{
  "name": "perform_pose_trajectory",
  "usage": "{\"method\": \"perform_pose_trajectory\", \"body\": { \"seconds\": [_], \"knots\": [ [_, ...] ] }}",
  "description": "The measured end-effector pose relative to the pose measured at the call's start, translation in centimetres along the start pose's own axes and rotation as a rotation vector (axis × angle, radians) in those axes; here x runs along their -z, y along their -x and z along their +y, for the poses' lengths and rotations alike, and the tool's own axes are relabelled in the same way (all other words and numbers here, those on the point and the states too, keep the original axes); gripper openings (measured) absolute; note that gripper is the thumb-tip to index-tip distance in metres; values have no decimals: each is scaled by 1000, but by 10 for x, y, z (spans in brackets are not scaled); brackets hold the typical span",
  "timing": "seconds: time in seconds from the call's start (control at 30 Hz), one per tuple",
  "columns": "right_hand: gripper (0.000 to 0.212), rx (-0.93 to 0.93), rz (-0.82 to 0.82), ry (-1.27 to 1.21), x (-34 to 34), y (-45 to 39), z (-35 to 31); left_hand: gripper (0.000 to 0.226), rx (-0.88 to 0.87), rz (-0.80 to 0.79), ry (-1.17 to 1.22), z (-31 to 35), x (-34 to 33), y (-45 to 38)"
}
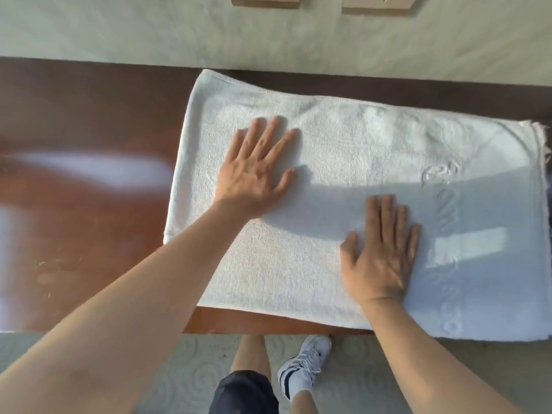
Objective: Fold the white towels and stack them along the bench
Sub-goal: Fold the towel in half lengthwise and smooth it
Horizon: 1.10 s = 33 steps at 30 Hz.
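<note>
A white towel (pixel 343 138) lies flat on the reddish-brown wooden bench (pixel 89 204), folded into a wide rectangle with embossed lettering near its right end. My left hand (pixel 257 168) rests palm down on the towel's left half, fingers spread. Flat on the towel's near right part is my right hand (pixel 382 255), fingers together and pointing away from me. Neither hand grips the cloth. The towel's right end runs out of view.
The bench's left half is bare glossy wood with window glare. A pale wall rises behind the bench, with two tan wooden pieces (pixel 265 1) at the top edge. Below the bench's near edge are a patterned carpet (pixel 191 372), my leg and a white sneaker (pixel 304 363).
</note>
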State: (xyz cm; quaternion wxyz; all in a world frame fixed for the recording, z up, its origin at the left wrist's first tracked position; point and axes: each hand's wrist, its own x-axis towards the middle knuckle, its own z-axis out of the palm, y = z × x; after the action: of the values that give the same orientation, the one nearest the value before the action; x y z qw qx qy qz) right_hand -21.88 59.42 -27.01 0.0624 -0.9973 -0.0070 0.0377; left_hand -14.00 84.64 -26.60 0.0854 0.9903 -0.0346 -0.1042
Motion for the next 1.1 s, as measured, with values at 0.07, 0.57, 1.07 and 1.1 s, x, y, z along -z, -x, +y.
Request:
{"method": "perform_pose_trajectory", "body": {
  "seconds": [0.07, 0.57, 1.07, 1.1],
  "knots": [
    [74, 11, -9, 14, 1, 1, 0, 69, 27, 26, 2, -23, 8, -23],
    [71, 9, -48, 51, 3, -3, -3, 65, -219, 3, 117, 56, -5, -3],
    [54, 129, 57, -120, 21, -106, 110, 59, -168, 72, 234, 211, -24, -39],
    [54, 168, 45, -89, 23, -114, 131, 59, -193, 60, 196, 230, -27, -48]
  ]
}}
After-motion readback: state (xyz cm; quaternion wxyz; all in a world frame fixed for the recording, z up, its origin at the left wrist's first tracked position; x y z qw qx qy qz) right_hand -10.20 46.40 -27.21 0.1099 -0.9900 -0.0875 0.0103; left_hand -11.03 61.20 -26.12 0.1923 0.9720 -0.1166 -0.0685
